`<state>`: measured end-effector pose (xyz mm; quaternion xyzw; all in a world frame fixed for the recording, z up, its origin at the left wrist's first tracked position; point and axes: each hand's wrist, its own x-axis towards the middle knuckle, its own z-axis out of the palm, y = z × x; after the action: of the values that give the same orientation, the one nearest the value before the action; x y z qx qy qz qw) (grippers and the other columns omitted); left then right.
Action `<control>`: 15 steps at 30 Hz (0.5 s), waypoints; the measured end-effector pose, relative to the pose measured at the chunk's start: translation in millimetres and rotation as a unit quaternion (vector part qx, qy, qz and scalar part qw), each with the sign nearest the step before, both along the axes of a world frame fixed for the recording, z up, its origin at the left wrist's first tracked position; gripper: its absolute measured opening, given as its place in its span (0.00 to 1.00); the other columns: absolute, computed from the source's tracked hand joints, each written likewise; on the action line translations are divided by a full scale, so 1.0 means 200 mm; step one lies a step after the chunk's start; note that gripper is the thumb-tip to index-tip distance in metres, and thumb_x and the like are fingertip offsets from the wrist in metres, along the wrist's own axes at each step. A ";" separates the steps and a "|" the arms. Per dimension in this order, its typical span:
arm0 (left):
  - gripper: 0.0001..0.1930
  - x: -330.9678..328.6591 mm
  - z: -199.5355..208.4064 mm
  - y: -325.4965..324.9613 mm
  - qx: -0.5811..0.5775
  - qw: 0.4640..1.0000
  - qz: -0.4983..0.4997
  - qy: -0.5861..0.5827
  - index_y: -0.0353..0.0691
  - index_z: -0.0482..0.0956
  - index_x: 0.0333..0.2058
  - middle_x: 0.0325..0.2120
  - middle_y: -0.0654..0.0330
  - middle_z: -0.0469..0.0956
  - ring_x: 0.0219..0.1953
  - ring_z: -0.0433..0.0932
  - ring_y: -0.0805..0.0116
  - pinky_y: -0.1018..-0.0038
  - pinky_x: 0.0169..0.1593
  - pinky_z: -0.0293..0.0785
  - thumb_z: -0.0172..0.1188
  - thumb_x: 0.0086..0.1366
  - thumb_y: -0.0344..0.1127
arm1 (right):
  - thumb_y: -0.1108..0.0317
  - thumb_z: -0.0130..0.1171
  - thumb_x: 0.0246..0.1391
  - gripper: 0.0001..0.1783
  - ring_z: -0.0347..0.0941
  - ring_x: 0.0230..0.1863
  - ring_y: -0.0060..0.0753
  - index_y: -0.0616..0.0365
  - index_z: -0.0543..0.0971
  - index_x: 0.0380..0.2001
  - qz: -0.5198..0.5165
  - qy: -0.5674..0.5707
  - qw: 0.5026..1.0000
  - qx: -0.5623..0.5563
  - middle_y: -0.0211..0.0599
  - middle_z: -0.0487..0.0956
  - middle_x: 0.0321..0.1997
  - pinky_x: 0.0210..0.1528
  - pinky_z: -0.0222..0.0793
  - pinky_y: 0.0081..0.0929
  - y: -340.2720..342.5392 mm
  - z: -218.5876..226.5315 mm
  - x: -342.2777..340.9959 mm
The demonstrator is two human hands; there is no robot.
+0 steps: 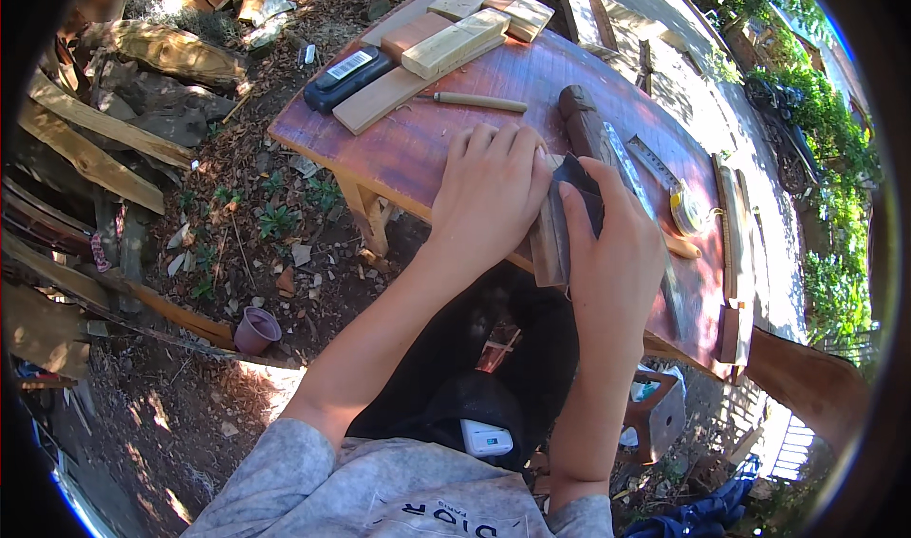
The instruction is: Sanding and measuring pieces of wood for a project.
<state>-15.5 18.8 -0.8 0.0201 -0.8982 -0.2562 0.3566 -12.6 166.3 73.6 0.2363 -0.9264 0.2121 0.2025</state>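
Observation:
At the table's near edge, a short wooden block (548, 251) is gripped by my left hand (493, 182), its fingers curled over the far end. My right hand (619, 230) pinches a dark, folded sheet (583, 189), which looks like sandpaper, between thumb and fingers. The sheet rests against the block's right side. Part of the block lies hidden under both hands. Just beyond them is a dark brown carved wooden piece (584, 125). A long metal blade (626, 163) lies right of it, close to my right fingers.
Stacked wooden pieces (455, 45) and a black case (349, 78) occupy the table's far left, near a thin wooden stick (479, 102). A metal ruler (655, 161), tape measure (685, 212) and wooden strips (733, 234) lie right. A brown stool (660, 419) stands below.

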 end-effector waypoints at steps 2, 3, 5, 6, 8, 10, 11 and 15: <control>0.10 0.01 0.01 0.00 0.000 1.000 -0.001 -0.010 0.39 0.79 0.43 0.40 0.54 0.82 0.49 0.78 0.52 0.54 0.61 0.69 0.53 0.78 0.38 | 0.58 0.65 0.71 0.16 0.86 0.45 0.57 0.52 0.84 0.55 -0.009 -0.038 0.999 0.003 0.46 0.88 0.46 0.47 0.80 0.50 0.02 0.04 0.04; 0.10 0.01 0.01 0.00 -0.001 1.000 -0.005 -0.021 0.40 0.79 0.44 0.41 0.55 0.83 0.50 0.78 0.52 0.53 0.61 0.68 0.53 0.79 0.38 | 0.58 0.65 0.71 0.16 0.86 0.45 0.57 0.52 0.84 0.55 -0.007 -0.037 0.999 0.004 0.46 0.88 0.46 0.47 0.80 0.50 0.02 0.05 0.05; 0.10 0.00 0.00 0.00 -0.004 1.000 -0.001 -0.007 0.39 0.79 0.43 0.40 0.54 0.83 0.49 0.78 0.52 0.54 0.61 0.69 0.53 0.77 0.38 | 0.57 0.68 0.69 0.18 0.85 0.47 0.58 0.52 0.85 0.56 -0.024 -0.078 0.997 -0.002 0.52 0.88 0.45 0.51 0.77 0.48 0.04 0.07 0.06; 0.09 0.00 0.00 0.00 -0.008 1.000 0.003 0.007 0.39 0.78 0.41 0.39 0.53 0.82 0.48 0.78 0.51 0.54 0.60 0.70 0.54 0.76 0.38 | 0.57 0.68 0.69 0.18 0.85 0.47 0.58 0.52 0.85 0.56 -0.023 -0.078 0.997 -0.001 0.52 0.88 0.45 0.51 0.77 0.48 0.03 0.06 0.05; 0.09 0.00 0.00 0.00 -0.005 1.000 0.006 0.006 0.39 0.78 0.41 0.39 0.53 0.82 0.48 0.78 0.51 0.54 0.60 0.70 0.54 0.76 0.38 | 0.58 0.65 0.71 0.15 0.86 0.44 0.58 0.52 0.85 0.55 -0.005 -0.006 1.000 -0.001 0.46 0.88 0.46 0.47 0.79 0.50 0.01 0.03 0.02; 0.09 0.00 0.00 0.00 -0.004 1.000 0.011 0.006 0.39 0.78 0.41 0.39 0.53 0.82 0.48 0.78 0.51 0.54 0.60 0.70 0.54 0.75 0.38 | 0.58 0.65 0.71 0.15 0.86 0.44 0.57 0.52 0.85 0.55 -0.010 -0.022 1.000 -0.004 0.47 0.88 0.45 0.48 0.79 0.50 0.01 0.01 0.02; 0.10 0.01 0.01 0.00 -0.001 1.000 0.004 -0.003 0.39 0.79 0.43 0.40 0.54 0.83 0.49 0.78 0.52 0.53 0.61 0.69 0.53 0.77 0.38 | 0.58 0.66 0.70 0.16 0.86 0.45 0.57 0.52 0.85 0.55 -0.014 -0.037 0.999 -0.008 0.47 0.87 0.45 0.48 0.79 0.50 0.01 0.01 0.01; 0.10 0.01 0.02 0.01 0.001 1.000 -0.001 -0.020 0.39 0.80 0.44 0.41 0.55 0.83 0.50 0.79 0.52 0.53 0.61 0.68 0.53 0.79 0.38 | 0.57 0.66 0.70 0.16 0.86 0.46 0.56 0.52 0.85 0.55 -0.034 -0.096 0.995 0.008 0.48 0.88 0.45 0.48 0.79 0.50 0.04 0.07 0.07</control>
<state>-13.4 19.9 3.3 0.0245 -0.9047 -0.2574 0.3386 1.8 175.1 87.9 0.1852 -0.9507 0.2191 0.1177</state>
